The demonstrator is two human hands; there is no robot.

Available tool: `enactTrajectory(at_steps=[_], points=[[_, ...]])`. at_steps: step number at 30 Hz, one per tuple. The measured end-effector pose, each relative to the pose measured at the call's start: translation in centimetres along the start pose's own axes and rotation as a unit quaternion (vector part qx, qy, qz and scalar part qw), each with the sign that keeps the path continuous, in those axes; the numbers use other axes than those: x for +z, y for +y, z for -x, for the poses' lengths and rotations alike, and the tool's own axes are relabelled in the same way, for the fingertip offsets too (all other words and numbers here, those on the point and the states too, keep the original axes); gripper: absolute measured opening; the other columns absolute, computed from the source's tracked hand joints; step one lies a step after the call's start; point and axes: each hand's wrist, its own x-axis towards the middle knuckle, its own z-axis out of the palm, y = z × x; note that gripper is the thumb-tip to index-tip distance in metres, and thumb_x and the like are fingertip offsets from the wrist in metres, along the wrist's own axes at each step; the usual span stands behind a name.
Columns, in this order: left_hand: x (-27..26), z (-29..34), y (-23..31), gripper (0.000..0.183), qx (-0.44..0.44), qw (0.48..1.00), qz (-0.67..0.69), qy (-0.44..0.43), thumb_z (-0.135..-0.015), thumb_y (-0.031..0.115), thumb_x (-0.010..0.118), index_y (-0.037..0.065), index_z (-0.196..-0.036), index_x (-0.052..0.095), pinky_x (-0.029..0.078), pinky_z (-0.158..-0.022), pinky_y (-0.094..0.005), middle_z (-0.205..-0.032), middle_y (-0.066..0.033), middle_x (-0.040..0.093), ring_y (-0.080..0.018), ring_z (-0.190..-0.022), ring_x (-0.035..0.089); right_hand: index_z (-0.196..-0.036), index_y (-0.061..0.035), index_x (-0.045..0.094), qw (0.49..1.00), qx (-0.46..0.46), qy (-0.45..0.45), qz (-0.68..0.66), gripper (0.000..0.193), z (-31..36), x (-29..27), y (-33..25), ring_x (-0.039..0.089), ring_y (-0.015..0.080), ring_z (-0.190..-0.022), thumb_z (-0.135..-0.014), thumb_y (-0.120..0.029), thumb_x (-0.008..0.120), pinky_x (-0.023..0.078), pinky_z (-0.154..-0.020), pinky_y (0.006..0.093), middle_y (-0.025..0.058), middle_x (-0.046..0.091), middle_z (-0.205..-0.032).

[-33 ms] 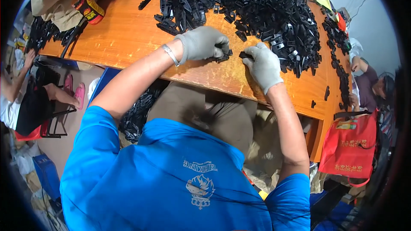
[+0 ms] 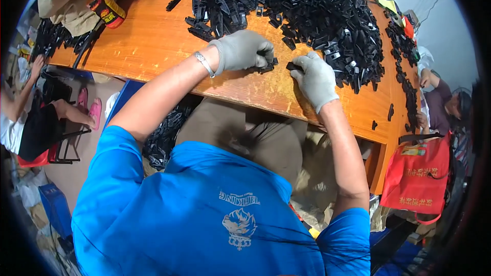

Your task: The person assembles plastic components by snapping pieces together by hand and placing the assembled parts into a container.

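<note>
My left hand point(image 2: 244, 52), in a grey glove, is closed with its fingertips on a black plastic part point(image 2: 267, 67) low over the orange wooden table point(image 2: 153, 41). My right hand point(image 2: 314, 78), gloved alike, pinches a small black plastic piece point(image 2: 292, 66) between thumb and fingers. A short gap separates the two pieces, with worn tabletop showing between them. Just beyond my right hand spreads a big heap of small black clips point(image 2: 327, 15). Longer ribbed black strips point(image 2: 217, 7) lie beyond my left hand. My fingers partly hide both held parts.
A black and red can point(image 2: 108, 13) stands at the left beside brown paper point(image 2: 66, 0). A red bag point(image 2: 417, 179) hangs by the table's right end. One person sits at the left, another point(image 2: 442, 99) at the right. More black parts point(image 2: 166, 135) lie below the table edge.
</note>
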Motion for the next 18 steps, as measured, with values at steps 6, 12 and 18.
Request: enactTrajectory(at_steps=[6, 12, 18], points=[[0.7, 0.3, -1.1, 0.020, 0.020, 0.987, -0.099, 0.125, -0.097, 0.022, 0.077, 0.010, -0.112, 0.075, 0.059, -0.085, -0.0457, -0.103, -0.0125, 0.078, -0.0365, -0.098, 0.074, -0.104, -0.0122, 0.080, 1.000, 0.008, 0.005, -0.014, 0.021, 0.3, 0.0, -0.1, 0.074, 0.0350, -0.094, -0.086, -0.021, 0.086, 0.060, -0.082, 0.0455, 0.0129, 0.073, -0.104], [3.5, 4.9, 2.4, 0.024, -0.031, 0.957, -0.194, 0.214, -0.095, 0.027, 0.077, 0.011, -0.113, 0.075, 0.059, -0.088, -0.0472, -0.106, -0.0112, 0.070, -0.0362, -0.103, 0.068, -0.108, -0.0124, 0.080, 0.993, -0.003, 0.052, -0.104, 0.021, 0.5, 0.5, -1.6, 0.074, 0.0336, -0.098, -0.089, -0.021, 0.083, 0.060, -0.084, 0.0443, 0.0117, 0.073, -0.107], [5.1, 5.4, 1.5, 0.020, -0.096, 0.945, -0.196, 0.242, -0.095, 0.025, 0.077, 0.009, -0.107, 0.074, 0.058, -0.086, -0.0481, -0.105, -0.0114, 0.069, -0.0359, -0.103, 0.067, -0.112, -0.0146, 0.081, 0.988, -0.036, 0.036, -0.142, 0.023, -0.8, 1.3, -4.5, 0.073, 0.0316, -0.098, -0.090, -0.022, 0.081, 0.059, -0.083, 0.0435, 0.0080, 0.072, -0.104]])
